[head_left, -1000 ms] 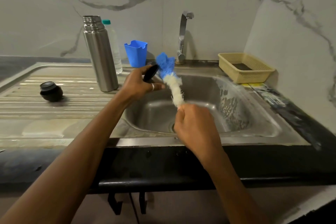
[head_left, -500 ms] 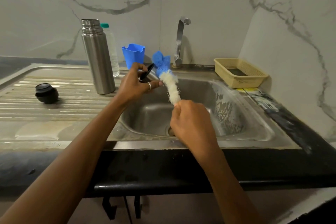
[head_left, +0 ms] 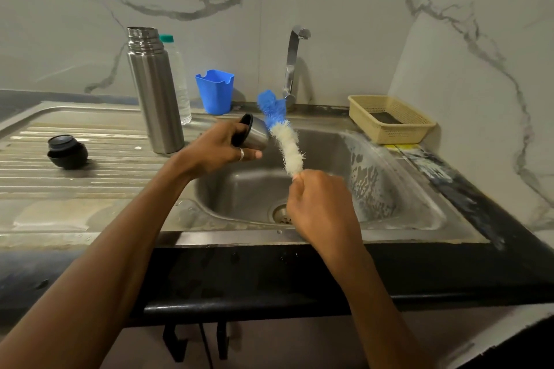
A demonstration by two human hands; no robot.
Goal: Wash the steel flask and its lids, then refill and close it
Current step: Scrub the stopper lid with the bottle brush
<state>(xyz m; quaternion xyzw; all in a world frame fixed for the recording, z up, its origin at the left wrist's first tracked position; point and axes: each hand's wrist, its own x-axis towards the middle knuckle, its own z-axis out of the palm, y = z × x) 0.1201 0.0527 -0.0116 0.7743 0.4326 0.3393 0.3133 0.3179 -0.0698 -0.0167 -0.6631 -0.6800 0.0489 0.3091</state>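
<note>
Steel cup lid (head_left: 254,135) in left hand (head_left: 220,147), bottle brush (head_left: 284,141) in right hand (head_left: 322,207).

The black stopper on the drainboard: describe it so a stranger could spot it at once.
Start at the steel sink and go left along its ribbed drainboard. Past the tall steel flask lies a small round black stopper. It is the only dark, squat thing there; the flask and clear bottle stand tall.
</note>
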